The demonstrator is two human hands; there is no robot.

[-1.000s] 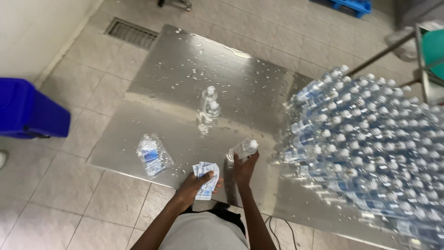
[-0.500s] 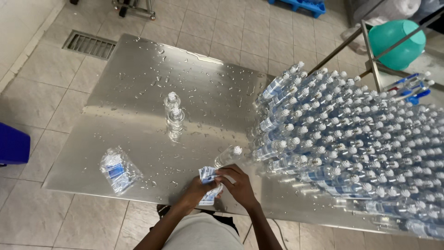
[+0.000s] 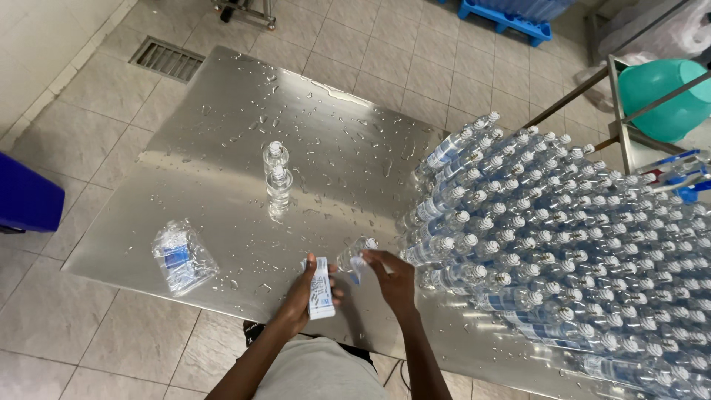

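Head view: the left hand [image 3: 307,292] is clamped on a stack of labels [image 3: 321,287]; the right hand [image 3: 392,278] grips a small clear bottle [image 3: 354,255] just above the wet surface [image 3: 222,185] (droplets everywhere). Slick plastic could slip, toppling the packed bottles [image 3: 563,244] nearby.
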